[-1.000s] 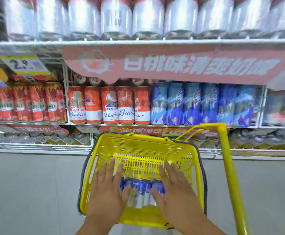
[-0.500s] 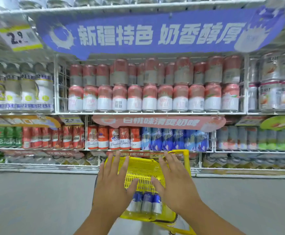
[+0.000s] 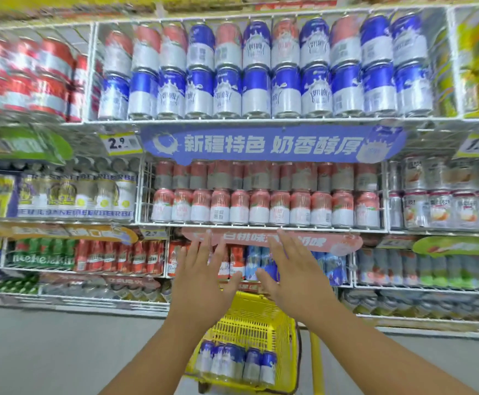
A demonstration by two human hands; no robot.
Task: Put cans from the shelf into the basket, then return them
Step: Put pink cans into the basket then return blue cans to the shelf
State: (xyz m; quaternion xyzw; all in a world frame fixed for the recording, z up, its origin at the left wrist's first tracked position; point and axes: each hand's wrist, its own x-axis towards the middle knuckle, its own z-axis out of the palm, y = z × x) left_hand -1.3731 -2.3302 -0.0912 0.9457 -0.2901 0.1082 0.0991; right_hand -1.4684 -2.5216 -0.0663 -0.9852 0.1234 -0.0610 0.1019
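Several blue-and-white cans (image 3: 236, 363) lie in the yellow basket (image 3: 256, 317) low in the middle of the view. My left hand (image 3: 201, 283) and my right hand (image 3: 292, 277) are raised above the basket in front of the shelves, both empty with fingers spread. On the top shelf stand rows of matching blue-and-white cans (image 3: 256, 92), stacked two high, with some pink-topped cans among the upper row. Below them is a shelf of pink-and-white cans (image 3: 261, 208).
White wire shelving (image 3: 232, 121) fills the wall ahead, packed with red, green and silver cans. A blue banner (image 3: 272, 145) and a pink banner (image 3: 341, 243) hang off the shelf edges. The basket's yellow handle (image 3: 316, 363) stands at its right. Grey floor lies below.
My view has tilted upward and the top shelf has come into sight. Both hands have lifted off the cans in the basket and risen toward the shelves, still empty.
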